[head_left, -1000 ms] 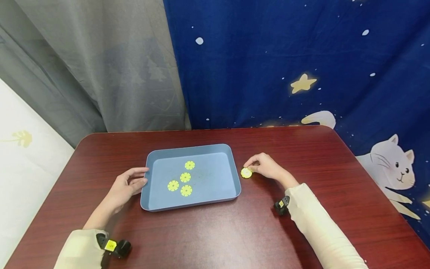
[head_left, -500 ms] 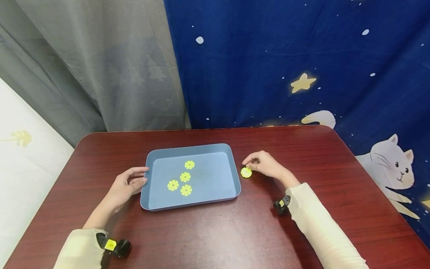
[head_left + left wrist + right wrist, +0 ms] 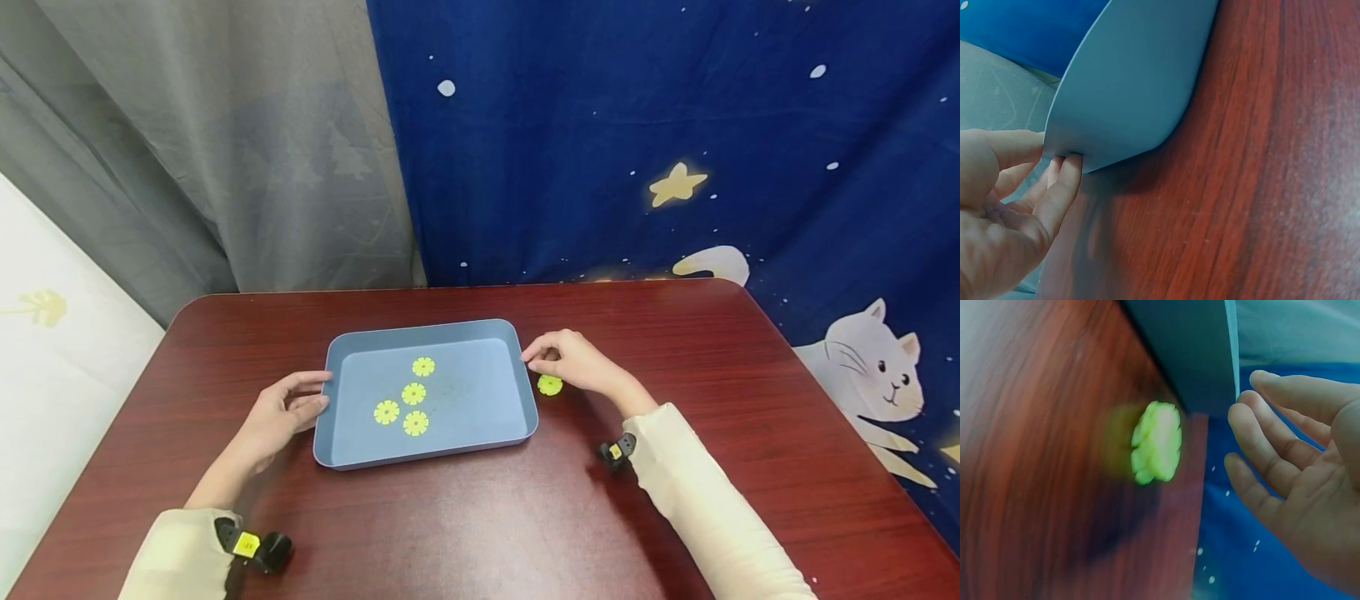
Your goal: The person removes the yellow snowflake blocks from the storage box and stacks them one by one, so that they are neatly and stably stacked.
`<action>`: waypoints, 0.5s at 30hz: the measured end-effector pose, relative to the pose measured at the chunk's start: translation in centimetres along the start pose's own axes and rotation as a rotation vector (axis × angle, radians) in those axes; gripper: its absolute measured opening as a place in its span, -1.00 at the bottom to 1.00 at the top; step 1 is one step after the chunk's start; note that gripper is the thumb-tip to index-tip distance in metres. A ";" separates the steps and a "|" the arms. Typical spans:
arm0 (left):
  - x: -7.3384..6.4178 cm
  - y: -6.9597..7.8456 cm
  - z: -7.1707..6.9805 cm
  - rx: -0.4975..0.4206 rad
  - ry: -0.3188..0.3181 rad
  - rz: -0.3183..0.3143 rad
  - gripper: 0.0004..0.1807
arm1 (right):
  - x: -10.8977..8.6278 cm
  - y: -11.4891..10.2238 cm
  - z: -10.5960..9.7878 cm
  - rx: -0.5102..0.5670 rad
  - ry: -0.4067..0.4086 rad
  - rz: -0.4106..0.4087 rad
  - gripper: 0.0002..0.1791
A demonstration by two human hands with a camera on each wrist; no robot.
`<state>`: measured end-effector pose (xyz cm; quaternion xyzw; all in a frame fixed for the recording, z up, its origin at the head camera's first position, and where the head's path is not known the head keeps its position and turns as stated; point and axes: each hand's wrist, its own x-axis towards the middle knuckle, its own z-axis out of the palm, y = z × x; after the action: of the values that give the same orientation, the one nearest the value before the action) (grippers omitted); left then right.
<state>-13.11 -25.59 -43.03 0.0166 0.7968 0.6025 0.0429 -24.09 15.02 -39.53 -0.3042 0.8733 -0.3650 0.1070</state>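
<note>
A shallow blue-grey tray point(image 3: 480, 392) sits on the table, holding several flat yellow notched discs point(image 3: 413, 393). My left hand point(image 3: 273, 421) rests its fingertips against the tray's left wall; the left wrist view shows them touching its outer side. My right hand point(image 3: 573, 360), fingers loosely bent and holding nothing, is at the tray's right rim. Whether its fingertips touch the rim I cannot tell. Below that hand, just right of the tray, another yellow notched piece point(image 3: 1159, 444) is on the table. It looks thick in the right wrist view, perhaps stacked discs, and my hand partly covers it in the head view.
The dark red wooden table point(image 3: 465, 533) extends in front of the tray and to both sides. Behind it hang a grey curtain point(image 3: 247, 167) and a blue curtain point(image 3: 562, 150) printed with stars and a cat.
My right hand has come off the yellow piece and moved left to the tray's right rim. That piece stays on the table. My left hand and the tray have not visibly moved.
</note>
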 end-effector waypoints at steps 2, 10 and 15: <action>0.0 0.0 0.0 -0.001 0.000 0.000 -0.50 | 0.3 -0.4 0.1 -0.005 -0.009 -0.012 -0.83; 0.1 -0.2 0.1 -0.012 -0.002 -0.001 -0.50 | 1.7 -2.1 0.6 -0.008 -0.058 -0.047 -0.82; 0.1 -0.3 0.0 -0.008 0.000 0.003 -0.50 | 2.9 -3.3 0.9 -0.008 -0.083 -0.079 -0.82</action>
<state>-13.17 -25.62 -43.30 0.0177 0.7943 0.6059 0.0421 -24.56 10.91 -37.81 -0.3536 0.8570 -0.3524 0.1276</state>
